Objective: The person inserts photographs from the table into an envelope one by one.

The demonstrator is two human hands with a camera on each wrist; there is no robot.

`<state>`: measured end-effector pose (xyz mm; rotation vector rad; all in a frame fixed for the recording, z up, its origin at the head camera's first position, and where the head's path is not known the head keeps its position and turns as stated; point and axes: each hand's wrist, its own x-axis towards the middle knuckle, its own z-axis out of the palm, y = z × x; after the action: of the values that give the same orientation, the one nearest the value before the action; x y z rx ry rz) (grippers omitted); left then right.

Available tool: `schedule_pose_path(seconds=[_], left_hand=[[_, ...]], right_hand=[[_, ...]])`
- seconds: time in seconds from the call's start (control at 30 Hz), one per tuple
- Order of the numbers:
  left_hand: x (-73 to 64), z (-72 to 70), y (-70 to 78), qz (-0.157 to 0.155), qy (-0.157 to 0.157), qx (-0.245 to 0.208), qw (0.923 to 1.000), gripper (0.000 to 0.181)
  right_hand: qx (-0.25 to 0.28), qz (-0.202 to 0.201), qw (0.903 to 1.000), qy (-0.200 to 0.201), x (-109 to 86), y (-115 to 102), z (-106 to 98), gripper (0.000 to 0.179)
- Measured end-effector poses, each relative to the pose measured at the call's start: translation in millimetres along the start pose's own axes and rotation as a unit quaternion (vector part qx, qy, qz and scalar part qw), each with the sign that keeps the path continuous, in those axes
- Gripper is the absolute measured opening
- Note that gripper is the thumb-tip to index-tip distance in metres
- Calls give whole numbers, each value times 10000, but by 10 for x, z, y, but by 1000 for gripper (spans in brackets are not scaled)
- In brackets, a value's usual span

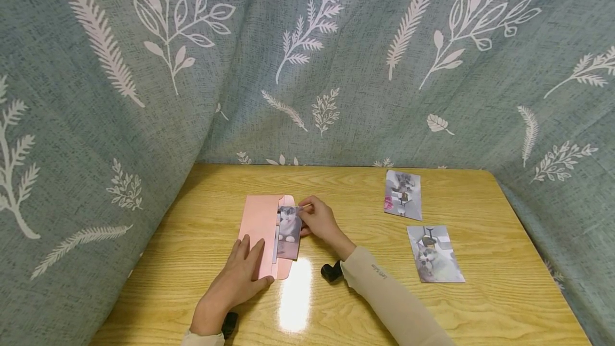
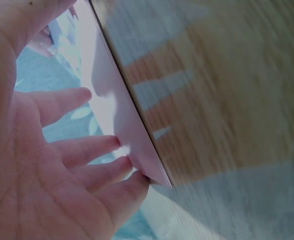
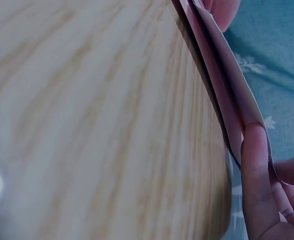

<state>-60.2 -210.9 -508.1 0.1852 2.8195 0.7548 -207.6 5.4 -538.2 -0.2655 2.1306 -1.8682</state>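
Observation:
A pink envelope [image 1: 258, 217] lies on the wooden table, its flap spread toward the right. My left hand [image 1: 236, 275] rests on its lower left part with the fingers spread; in the left wrist view the fingertips [image 2: 119, 142] touch the pink paper [image 2: 102, 80]. At the envelope's mouth is a cat photo [image 1: 289, 228], its left side along the opening and the rest over the flap. The upper right corner of that photo is pinched by my right hand [image 1: 321, 222]. The right wrist view shows thumb and fingers [image 3: 257, 165] on either side of the photo's edge [image 3: 247, 107].
Two more cat photos lie to the right: one [image 1: 402, 195] near the back edge, another [image 1: 435, 254] closer to me. Patterned green cloth [image 1: 298, 105] hangs behind the table [image 1: 360, 303] and at both sides. A black wrist device [image 1: 331, 272] sits by the right sleeve.

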Motion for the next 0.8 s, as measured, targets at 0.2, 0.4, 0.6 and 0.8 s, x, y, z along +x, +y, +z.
schedule_pose_path(seconds=[0.2, 0.4, 0.6, 0.8], left_hand=[[-3, -1, 7, 27, 37, -24, 10000, 88], [8, 8, -1, -2, 7, -2, 10000, 88], [4, -2, 5, 0, -8, 5, 10000, 88], [-5, -14, 15, 11, 1, 48, 10000, 87]], right_hand=[[-67, 33, 10000, -34, -12, -44, 12, 20], [-167, 47, 9998, -18, -6, -57, 32, 20], [-194, 86, 9998, -16, 4, -54, 61, 21], [-198, 91, 9998, 13, 12, -54, 96, 20]])
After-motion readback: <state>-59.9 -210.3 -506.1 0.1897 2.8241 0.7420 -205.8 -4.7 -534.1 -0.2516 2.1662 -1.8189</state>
